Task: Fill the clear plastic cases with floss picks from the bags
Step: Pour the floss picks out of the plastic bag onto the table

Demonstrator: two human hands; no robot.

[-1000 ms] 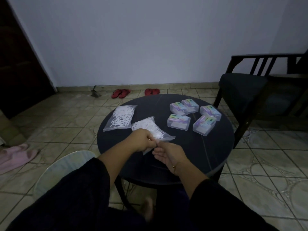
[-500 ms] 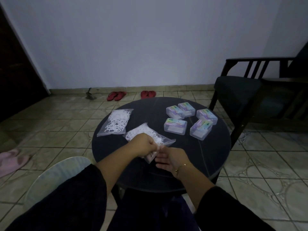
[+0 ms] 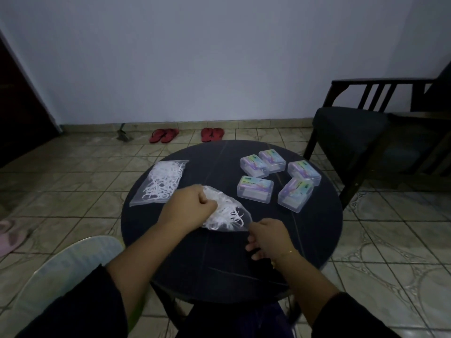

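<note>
A clear bag of white floss picks [image 3: 225, 214] lies in the middle of the round dark table [image 3: 317, 228]. My left hand [image 3: 189, 211] grips its left edge with curled fingers. My right hand [image 3: 267, 236] pinches the bag's near right corner, and the mouth is pulled wide between the two hands. A second bag of floss picks [image 3: 162, 181] lies flat at the table's left. Several clear plastic cases [image 3: 255, 192] with coloured labels stand closed at the right, apart from both hands.
A dark wooden armchair [image 3: 361, 132] stands right of the table. A pale plastic chair [image 3: 63, 272] is at my lower left. Red slippers [image 3: 163, 135] lie by the far wall and a pink slipper [image 3: 9, 234] on the tiled floor at left.
My hands have drawn apart, the right one sliding right and nearer to me, so the bag's mouth is stretched wider. The camera has tipped slightly.
</note>
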